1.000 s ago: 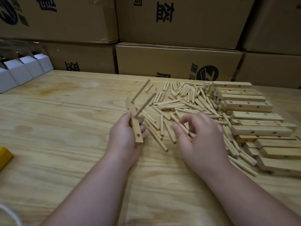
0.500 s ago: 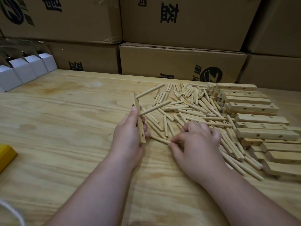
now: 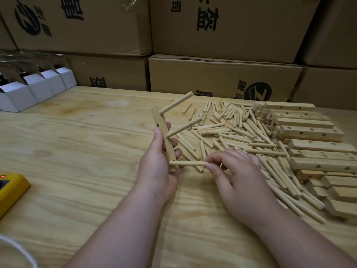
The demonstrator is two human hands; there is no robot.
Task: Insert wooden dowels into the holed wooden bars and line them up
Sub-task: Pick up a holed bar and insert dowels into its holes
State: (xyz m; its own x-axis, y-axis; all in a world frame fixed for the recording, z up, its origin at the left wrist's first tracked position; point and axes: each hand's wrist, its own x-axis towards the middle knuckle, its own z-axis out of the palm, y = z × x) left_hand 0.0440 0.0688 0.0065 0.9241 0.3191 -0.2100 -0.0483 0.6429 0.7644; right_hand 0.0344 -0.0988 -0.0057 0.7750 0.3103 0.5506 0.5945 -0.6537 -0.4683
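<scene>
Dowel now lifted to bar, pinched in right-hand fingers; left hand gripping bar.

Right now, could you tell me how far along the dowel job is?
Done: two dowels stand in the bar gripped by the left hand. In hand: the right hand brings a third dowel to its lower end. Left: loose dowels and unfilled bars.

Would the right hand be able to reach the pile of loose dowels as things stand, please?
Probably yes: the right hand hovers right at the edge of the dowel pile with nothing between, though it already pinches one dowel.
</scene>
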